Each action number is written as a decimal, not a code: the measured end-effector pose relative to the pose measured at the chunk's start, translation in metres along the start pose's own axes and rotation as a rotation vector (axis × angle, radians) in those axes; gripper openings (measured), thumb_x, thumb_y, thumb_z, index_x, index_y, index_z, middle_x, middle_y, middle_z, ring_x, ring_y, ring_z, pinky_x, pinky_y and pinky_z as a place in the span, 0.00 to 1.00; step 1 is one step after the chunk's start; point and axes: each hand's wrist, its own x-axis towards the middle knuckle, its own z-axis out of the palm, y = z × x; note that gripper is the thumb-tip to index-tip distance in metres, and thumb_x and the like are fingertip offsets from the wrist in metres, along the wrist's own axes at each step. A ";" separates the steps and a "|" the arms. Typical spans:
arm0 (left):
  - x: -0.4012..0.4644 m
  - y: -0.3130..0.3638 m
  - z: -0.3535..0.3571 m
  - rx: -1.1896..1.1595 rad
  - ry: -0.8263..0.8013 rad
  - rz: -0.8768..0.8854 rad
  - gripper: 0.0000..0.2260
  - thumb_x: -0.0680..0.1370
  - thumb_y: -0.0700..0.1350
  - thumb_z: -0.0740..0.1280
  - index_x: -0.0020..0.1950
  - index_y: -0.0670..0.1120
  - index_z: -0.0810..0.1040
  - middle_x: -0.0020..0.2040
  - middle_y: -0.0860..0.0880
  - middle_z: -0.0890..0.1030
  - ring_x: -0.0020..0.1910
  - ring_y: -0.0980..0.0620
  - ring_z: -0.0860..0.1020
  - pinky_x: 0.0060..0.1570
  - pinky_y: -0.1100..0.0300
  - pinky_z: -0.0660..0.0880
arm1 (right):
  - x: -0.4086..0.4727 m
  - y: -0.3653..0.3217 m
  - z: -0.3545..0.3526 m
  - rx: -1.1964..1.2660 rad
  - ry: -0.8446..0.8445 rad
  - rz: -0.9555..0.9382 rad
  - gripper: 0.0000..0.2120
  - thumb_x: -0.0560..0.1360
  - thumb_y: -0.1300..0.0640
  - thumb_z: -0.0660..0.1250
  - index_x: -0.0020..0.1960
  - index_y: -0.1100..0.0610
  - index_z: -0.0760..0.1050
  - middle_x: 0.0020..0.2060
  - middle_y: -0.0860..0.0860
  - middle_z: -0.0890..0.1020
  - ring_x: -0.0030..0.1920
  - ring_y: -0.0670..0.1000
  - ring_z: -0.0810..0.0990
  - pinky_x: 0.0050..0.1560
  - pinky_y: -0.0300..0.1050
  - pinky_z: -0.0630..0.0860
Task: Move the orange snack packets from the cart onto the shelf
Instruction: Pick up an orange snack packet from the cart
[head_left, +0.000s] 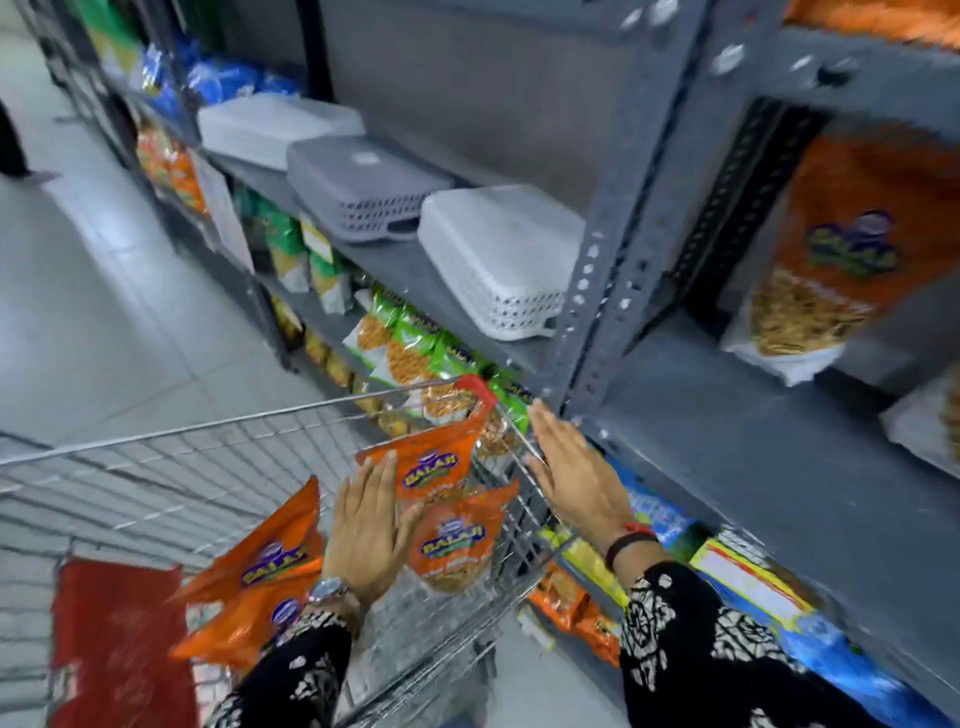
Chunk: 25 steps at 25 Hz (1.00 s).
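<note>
Several orange snack packets lie in the wire cart (218, 467): one (431, 462) stands near the cart's far right corner, another (454, 545) just below it, and more (260, 582) at the near left. My left hand (366, 530) hovers flat and open over the cart, fingers beside the upper packet. Over the cart's right rim my right hand (576, 478) is open, holding nothing. On the grey shelf (753, 467) at the right, an orange packet (841, 249) stands upright.
Three upturned plastic baskets (498, 254) sit on the shelf to the left of the upright post (618, 228). Green packets (415, 343) fill the shelf below, blue and yellow packs (753, 587) the lower right. A red cart seat flap (119, 639) is at the near left.
</note>
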 end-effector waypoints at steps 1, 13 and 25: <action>-0.004 -0.015 0.012 -0.031 -0.039 -0.059 0.33 0.75 0.63 0.39 0.67 0.41 0.62 0.60 0.38 0.78 0.61 0.42 0.70 0.63 0.55 0.54 | 0.006 0.001 0.025 0.076 -0.100 0.050 0.22 0.74 0.57 0.59 0.66 0.63 0.63 0.66 0.57 0.73 0.63 0.53 0.75 0.64 0.42 0.65; 0.069 -0.073 0.107 -0.217 -0.058 -0.502 0.32 0.68 0.48 0.60 0.68 0.33 0.58 0.42 0.30 0.82 0.43 0.32 0.79 0.51 0.42 0.75 | 0.034 0.027 0.191 0.348 -1.142 0.515 0.17 0.73 0.63 0.65 0.60 0.62 0.68 0.58 0.57 0.74 0.63 0.59 0.71 0.62 0.47 0.66; 0.053 -0.084 0.172 -0.760 -0.350 -0.497 0.25 0.60 0.43 0.75 0.54 0.36 0.76 0.54 0.37 0.79 0.54 0.49 0.72 0.55 0.49 0.76 | 0.033 0.039 0.231 0.617 -1.049 0.699 0.28 0.71 0.63 0.68 0.67 0.63 0.61 0.69 0.60 0.65 0.68 0.57 0.66 0.66 0.44 0.61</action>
